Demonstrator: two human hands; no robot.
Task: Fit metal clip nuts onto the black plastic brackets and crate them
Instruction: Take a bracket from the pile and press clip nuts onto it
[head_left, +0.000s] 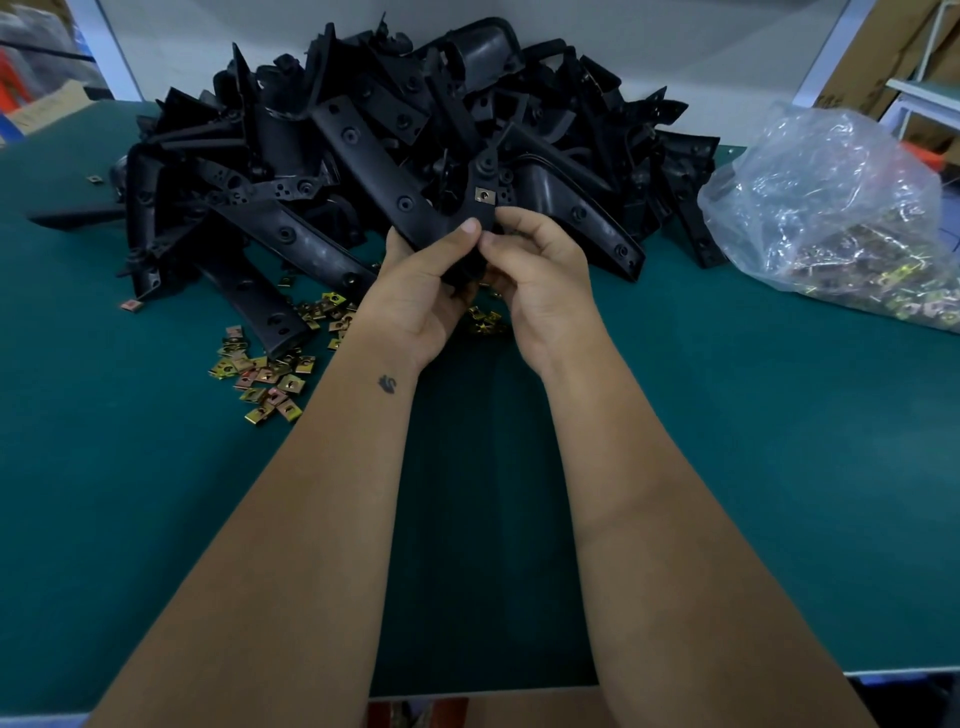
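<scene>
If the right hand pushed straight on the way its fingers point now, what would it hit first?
The right hand points up and away from the person, toward the held bracket with its fitted clip nut. Past that, it would probably meet the bracket pile; depth is hard to judge from one view.

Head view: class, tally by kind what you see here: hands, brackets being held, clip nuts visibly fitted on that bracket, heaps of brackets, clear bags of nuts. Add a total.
Hands: 2 (left hand, right hand)
Held bracket: 1
Fitted clip nut visible on it: 1
Heap of brackets: 1
Clear bag of nuts: 1
Total: 6
</scene>
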